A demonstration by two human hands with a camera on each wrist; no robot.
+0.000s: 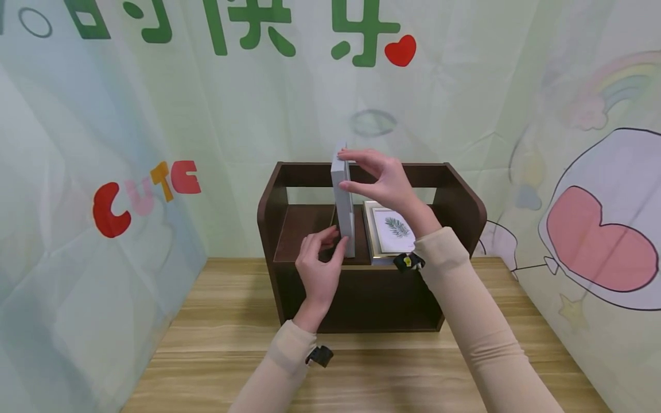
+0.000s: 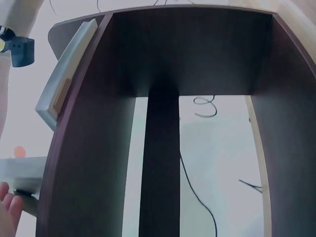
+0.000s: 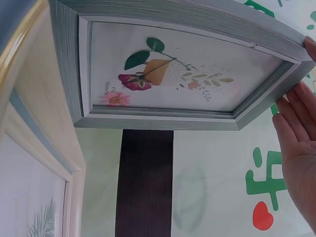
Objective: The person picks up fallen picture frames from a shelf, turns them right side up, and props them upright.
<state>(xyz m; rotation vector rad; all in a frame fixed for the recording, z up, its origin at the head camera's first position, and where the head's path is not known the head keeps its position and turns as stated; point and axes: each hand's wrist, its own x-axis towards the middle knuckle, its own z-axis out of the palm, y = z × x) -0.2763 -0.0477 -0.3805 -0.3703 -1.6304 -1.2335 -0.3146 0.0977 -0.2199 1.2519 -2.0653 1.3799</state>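
Note:
A grey picture frame (image 1: 343,201) stands on edge on the upper shelf of a dark brown desktop shelf (image 1: 304,223). Its front, with pressed flowers and leaves, shows in the right wrist view. My right hand (image 1: 384,180) holds the frame's upper near corner, fingers over the top edge and thumb on the front edge. Lower down, my left hand (image 1: 320,267) has its thumb at the frame's near edge and curled fingers by its left side. To the right, under my right forearm, lies a framed leaf print (image 1: 395,229), face up with pale and gold frame edges around it.
The shelf stands on a wood-grain table (image 1: 222,321) against a printed cloth backdrop (image 1: 248,115). Raised side panels (image 1: 467,206) and a back rail (image 1: 310,174) bound the upper level. Below it is a dark lower compartment (image 1: 377,298). Dark wristbands (image 1: 320,356) sit on both sleeves.

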